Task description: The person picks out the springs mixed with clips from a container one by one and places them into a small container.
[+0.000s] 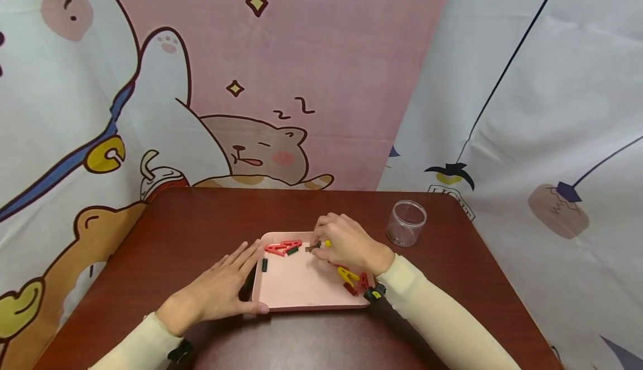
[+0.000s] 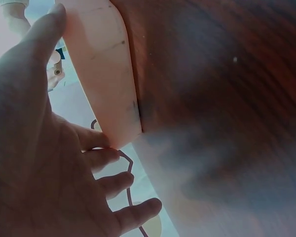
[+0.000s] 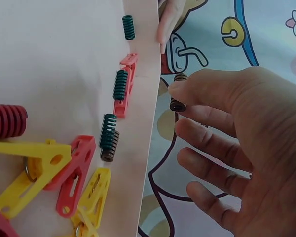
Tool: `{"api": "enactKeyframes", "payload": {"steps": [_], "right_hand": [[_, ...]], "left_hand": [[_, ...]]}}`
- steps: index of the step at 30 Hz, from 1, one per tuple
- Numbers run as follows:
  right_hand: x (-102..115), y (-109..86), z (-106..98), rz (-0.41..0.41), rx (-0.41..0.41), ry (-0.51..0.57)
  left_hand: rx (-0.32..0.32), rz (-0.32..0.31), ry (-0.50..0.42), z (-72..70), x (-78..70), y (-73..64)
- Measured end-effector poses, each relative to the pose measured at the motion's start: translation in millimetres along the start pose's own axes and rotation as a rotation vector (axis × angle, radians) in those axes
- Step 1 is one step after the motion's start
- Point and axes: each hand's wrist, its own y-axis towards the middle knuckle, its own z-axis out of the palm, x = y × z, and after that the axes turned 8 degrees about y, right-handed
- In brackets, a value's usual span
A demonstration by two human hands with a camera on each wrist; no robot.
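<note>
My right hand [image 1: 346,241] is over the back part of a pink tray [image 1: 296,283]. In the right wrist view the thumb and index finger of that hand [image 3: 227,113] pinch a small brown coil spring [image 3: 179,104]; the other fingers are loosely bent. My left hand [image 1: 221,283] rests against the tray's left side with its fingers spread and its thumb at the front left corner. The left wrist view shows this hand [image 2: 54,143] touching the outer wall [image 2: 101,69]. Inside the tray lie a green spring [image 3: 120,85], a dark red spring [image 3: 7,121] and plastic clips.
Red clips [image 1: 283,247] lie at the tray's back left, and a yellow clip [image 1: 348,275] at its right. Another green spring [image 1: 264,265] is by the left wall. A clear jar [image 1: 408,225] stands right of the tray on the brown table [image 1: 216,214]. Behind hangs a printed cloth [image 1: 326,52].
</note>
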Motion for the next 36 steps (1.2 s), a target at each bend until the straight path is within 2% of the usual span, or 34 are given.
{"api": "enactKeyframes", "payload": {"steps": [8,19,24,36], "right_hand": [[-1.8,-7.0,-3.5,0.026,-0.012,0.006],[-7.6,-15.2,-7.8,0.068,-0.02,0.041],[-10.8,-18.4,-10.9,0.072,-0.035,0.062],[-21.0,-28.6,-21.9,0.056,-0.097,0.03]], "left_hand": [[0.025,0.002,-0.026,-4.7,-4.4,-2.7],[0.028,-0.001,-0.024,-1.6,-3.0,-0.3],[0.019,0.003,-0.024,-4.2,-2.9,-0.9],[0.024,0.007,-0.028,-5.0,-2.3,-1.9]]}}
